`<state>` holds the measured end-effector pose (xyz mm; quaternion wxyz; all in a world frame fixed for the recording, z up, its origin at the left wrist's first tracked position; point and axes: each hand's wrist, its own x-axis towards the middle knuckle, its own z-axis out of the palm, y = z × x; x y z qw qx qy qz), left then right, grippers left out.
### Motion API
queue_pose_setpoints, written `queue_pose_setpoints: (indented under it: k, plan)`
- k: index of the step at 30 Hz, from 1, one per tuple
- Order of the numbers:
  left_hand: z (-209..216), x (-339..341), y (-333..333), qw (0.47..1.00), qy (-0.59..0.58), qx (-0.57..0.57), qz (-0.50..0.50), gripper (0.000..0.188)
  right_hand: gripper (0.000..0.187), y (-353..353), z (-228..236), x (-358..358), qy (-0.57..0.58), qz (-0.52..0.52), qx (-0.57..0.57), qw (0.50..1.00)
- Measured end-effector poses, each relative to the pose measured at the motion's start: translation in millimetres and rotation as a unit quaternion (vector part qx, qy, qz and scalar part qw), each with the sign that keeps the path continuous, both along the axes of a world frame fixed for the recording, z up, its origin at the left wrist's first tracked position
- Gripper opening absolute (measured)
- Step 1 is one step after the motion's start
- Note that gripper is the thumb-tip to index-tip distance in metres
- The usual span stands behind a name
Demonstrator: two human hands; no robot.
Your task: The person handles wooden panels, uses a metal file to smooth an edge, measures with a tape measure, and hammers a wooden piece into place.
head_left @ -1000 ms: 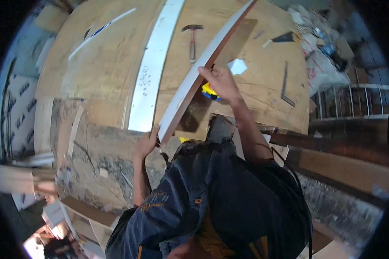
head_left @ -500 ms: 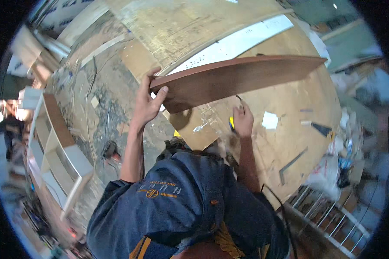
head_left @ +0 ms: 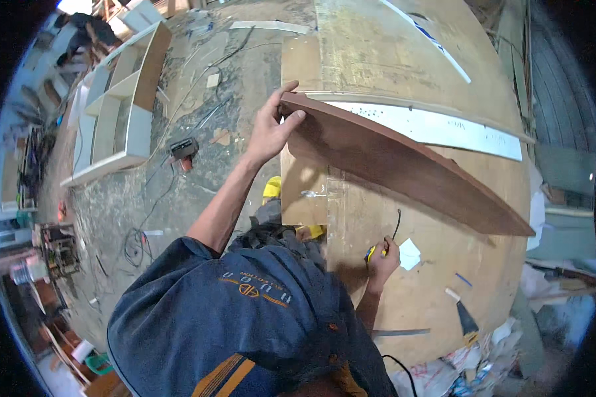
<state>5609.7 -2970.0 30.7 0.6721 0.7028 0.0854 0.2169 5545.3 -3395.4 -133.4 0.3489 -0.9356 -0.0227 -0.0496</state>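
Worktop [head_left: 437,298] at right, scuffed floor [head_left: 198,212] at left.
Left hand [head_left: 273,131] grips brown board [head_left: 391,155], right hand [head_left: 383,263] a tape measure [head_left: 371,253]; shelf unit [head_left: 117,98] upper left.

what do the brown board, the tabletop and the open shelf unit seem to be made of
Brown board: probably wood or wood-based panel; even, fairly matt reddish-brown on face and edge, perhaps stained or laminated.
Tabletop: likely plywood, apparently unfinished; tan, blotchy and worn.
Open shelf unit: perhaps coated board; flat pale panels, one brown outer panel; the core can't be told.
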Motion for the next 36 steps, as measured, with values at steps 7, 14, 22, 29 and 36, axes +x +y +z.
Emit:
queue_pose_setpoints:
  k: [7,14,22,29,36]
  plan:
    - [-5,-23,-9,0.999,-0.041,-0.012,-0.005,0.053,0.045,1,64,56,0.003,-0.112,0.261,0.959]
    - [-30,-51,-15,0.933,0.000,-0.359,-0.018,0.065,0.070,12,129,82,0.059,-0.227,0.683,0.692]
    - [-73,-67,-22,0.868,0.397,-0.287,-0.076,0.047,0.046,52,138,26,0.031,-0.302,0.682,0.665]
    - [-112,-61,-10,0.851,0.434,-0.288,-0.073,0.052,0.037,32,84,-26,0.085,-0.311,0.789,0.523]
    - [-102,-35,-3,0.932,0.355,0.075,-0.010,0.038,0.051,35,61,-25,0.076,-0.393,0.777,0.485]
